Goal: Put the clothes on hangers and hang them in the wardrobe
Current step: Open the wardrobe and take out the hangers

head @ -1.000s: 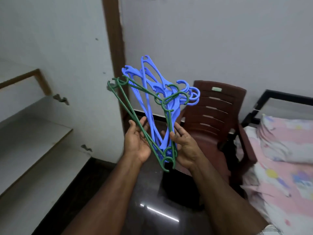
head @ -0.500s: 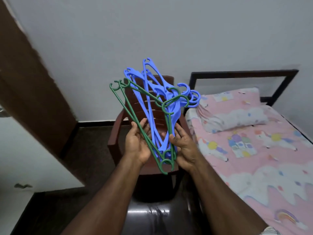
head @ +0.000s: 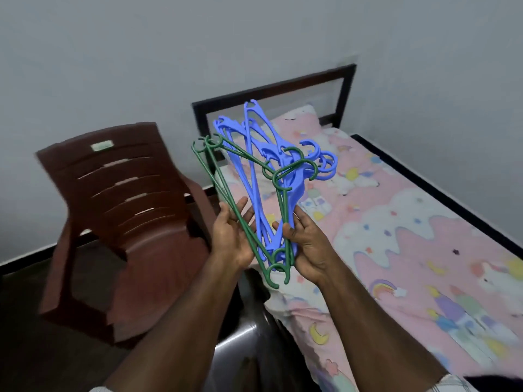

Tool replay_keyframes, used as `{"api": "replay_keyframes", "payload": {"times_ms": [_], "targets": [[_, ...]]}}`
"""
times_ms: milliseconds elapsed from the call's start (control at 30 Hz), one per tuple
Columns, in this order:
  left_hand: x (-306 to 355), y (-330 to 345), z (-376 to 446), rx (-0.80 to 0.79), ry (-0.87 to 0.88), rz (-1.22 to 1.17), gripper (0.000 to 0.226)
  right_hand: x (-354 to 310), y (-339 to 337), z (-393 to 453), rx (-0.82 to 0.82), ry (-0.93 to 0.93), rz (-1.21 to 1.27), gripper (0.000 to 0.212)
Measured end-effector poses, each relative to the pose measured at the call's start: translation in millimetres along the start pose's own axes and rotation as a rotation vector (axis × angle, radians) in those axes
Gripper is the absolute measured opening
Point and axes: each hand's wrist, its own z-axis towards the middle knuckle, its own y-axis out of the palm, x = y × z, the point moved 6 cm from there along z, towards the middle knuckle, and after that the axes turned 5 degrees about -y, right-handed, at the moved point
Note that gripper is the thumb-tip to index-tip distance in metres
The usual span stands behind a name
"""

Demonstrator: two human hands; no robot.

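Since the earlier frames the view has swung to the right: the shelves and door frame have dropped out of sight, the brown plastic chair point(head: 127, 222) now stands at the left, and the bed point(head: 424, 250) fills the right side. The bundle of hangers has kept its place between the two hands throughout.

The left hand point(head: 230, 236) lies under the left edge of the bundle, palm up, its fingers fairly straight and touching a green hanger point(head: 226, 199) whose long bar runs diagonally across them. The right hand point(head: 307, 244) holds the lower right of the bundle, thumb curled over the bars of the blue hangers point(head: 254, 165) and fingers behind them, so its grip is closed on the hangers. The left hand's grip is loose and supporting rather than clasping.

The hangers fan upward and away from the hands, their hooks pointing right above the pillow point(head: 297, 123). Green hook ends curl down just below and between the wrists. The whole bundle is held in the air in front of the black bed frame point(head: 271, 94), over the near corner of the pink patterned bedsheet point(head: 410, 278). The chair stands just beside the bed, against the grey wall point(head: 113, 66).
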Motion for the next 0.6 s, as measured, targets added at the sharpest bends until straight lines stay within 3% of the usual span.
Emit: {"api": "replay_keyframes", "payload": {"times_ms": [233,433,600], "targets": [[-58,41,96,-0.076,-0.246,0.107,0.062,-20,-82,37,0.208,-0.054,0.018,0.057],[-97,55,162,-0.062,-0.392,0.226,0.06,-17,-136,60,0.383,-0.038,0.035,0.047],[-136,61,197,-0.041,-0.503,0.287,0.059,-9,-178,69,0.454,0.001,0.042,0.052]]}}
